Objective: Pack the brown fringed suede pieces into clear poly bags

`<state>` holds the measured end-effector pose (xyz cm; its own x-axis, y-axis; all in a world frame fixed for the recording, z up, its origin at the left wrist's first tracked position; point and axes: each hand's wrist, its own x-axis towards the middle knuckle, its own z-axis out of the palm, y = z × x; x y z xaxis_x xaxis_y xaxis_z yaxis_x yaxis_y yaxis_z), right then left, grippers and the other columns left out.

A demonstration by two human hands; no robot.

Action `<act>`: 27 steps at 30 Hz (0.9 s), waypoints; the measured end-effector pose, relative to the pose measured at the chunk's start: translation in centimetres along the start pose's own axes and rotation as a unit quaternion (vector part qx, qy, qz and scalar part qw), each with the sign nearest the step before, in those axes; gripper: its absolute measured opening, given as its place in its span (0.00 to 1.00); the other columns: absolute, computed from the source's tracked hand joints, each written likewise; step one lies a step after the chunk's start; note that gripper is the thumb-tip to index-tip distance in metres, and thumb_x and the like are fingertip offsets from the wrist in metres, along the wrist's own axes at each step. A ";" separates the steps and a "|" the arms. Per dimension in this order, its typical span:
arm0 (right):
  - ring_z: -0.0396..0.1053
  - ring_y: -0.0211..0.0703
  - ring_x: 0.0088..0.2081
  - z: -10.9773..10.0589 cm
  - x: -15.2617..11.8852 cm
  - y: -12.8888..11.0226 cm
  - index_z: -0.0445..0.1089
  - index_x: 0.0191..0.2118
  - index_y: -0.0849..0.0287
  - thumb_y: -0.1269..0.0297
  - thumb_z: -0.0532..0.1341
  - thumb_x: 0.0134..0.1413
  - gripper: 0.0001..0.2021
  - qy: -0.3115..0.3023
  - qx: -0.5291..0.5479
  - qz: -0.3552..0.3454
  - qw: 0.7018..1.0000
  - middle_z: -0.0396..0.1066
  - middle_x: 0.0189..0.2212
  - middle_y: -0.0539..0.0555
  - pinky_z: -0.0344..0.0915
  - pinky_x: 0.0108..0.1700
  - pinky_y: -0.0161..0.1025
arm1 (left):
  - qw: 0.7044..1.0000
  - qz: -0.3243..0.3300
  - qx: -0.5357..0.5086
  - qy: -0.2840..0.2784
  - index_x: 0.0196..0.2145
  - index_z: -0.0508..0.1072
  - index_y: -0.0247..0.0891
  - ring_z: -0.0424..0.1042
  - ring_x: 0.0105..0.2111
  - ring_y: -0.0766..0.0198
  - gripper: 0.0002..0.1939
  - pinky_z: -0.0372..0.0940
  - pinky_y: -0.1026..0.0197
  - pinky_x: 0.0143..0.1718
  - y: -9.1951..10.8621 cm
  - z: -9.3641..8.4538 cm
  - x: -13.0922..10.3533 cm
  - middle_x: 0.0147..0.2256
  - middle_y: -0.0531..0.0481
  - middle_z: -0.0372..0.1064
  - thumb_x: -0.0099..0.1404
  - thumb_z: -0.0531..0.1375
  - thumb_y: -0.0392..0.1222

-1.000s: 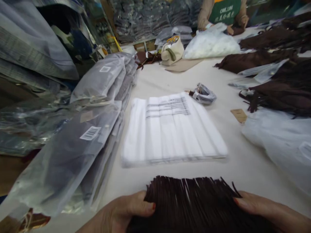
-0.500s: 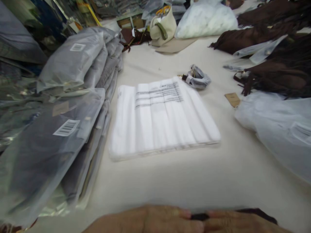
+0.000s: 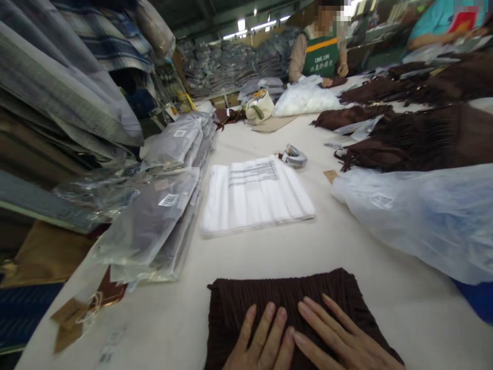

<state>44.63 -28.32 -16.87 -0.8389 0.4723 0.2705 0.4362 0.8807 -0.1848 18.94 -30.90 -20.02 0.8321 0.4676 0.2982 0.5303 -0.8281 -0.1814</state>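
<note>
A dark brown fringed piece (image 3: pixel 269 290) lies on the pale table at the bottom centre. Flat on its left part rests my left hand (image 3: pixel 264 339), fingers spread and pointing away from me. My right hand (image 3: pixel 335 336) lies beside it on the same fringe, fingers apart, its fingertips close to those of my left hand. Beyond the brown piece is a stack of white printed plastic bags (image 3: pixel 258 198). Just behind the stack sits a small wrapped coil with metal parts (image 3: pixel 295 155).
Grey bagged goods (image 3: pixel 154 221) are piled at left, near brown tags (image 3: pixel 69 313). Brown fringed items (image 3: pixel 416 136) and a filled translucent bag (image 3: pixel 419 216) lie at right. A cream bag (image 3: pixel 260 108) stands farther back. A person in a green apron (image 3: pixel 321 56) is behind the table.
The view has tilted up and widened, bringing in the people and the brown fringed piece. My hands, earlier close together at the bottom edge, now show with spread fingers on the fringe.
</note>
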 end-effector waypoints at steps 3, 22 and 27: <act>0.47 0.56 0.61 0.0 0.1 0.0 0.40 0.65 0.57 0.56 0.61 0.51 0.41 -0.030 0.057 0.033 0.997 0.46 0.62 0.63 0.51 0.59 0.56 | 0.990 -0.026 -0.116 -0.073 0.62 0.44 0.26 0.48 0.60 0.41 0.33 0.51 0.37 0.57 -1.0 -0.7 0.6 0.57 0.30 0.54 0.64 0.53 0.36; 0.66 0.51 0.52 -0.1 -2.1 2.1 0.63 0.56 0.51 0.63 0.57 0.55 0.21 0.196 0.046 0.194 0.960 0.67 0.52 0.58 0.66 0.52 0.49 | 0.951 -0.298 0.011 0.085 0.60 0.54 0.40 0.68 0.50 0.58 0.27 0.66 0.58 0.49 -3.5 -6.1 -5.4 0.51 0.42 0.68 0.64 0.54 0.40; 0.71 0.44 0.43 -2.5 -1.4 2.7 0.70 0.46 0.57 0.68 0.54 0.57 0.13 0.243 0.022 0.225 0.943 0.74 0.42 0.58 0.71 0.45 0.41 | 0.952 -0.255 -0.034 0.164 0.58 0.58 0.52 0.72 0.45 0.62 0.26 0.69 0.65 0.46 -5.4 -4.7 -5.3 0.49 0.54 0.70 0.62 0.56 0.44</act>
<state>47.82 -26.53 -15.36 -0.3193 0.7678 0.5554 0.6891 0.5905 -0.4201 10.94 -30.32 -16.25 0.3675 0.7029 0.6090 0.8312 -0.5420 0.1239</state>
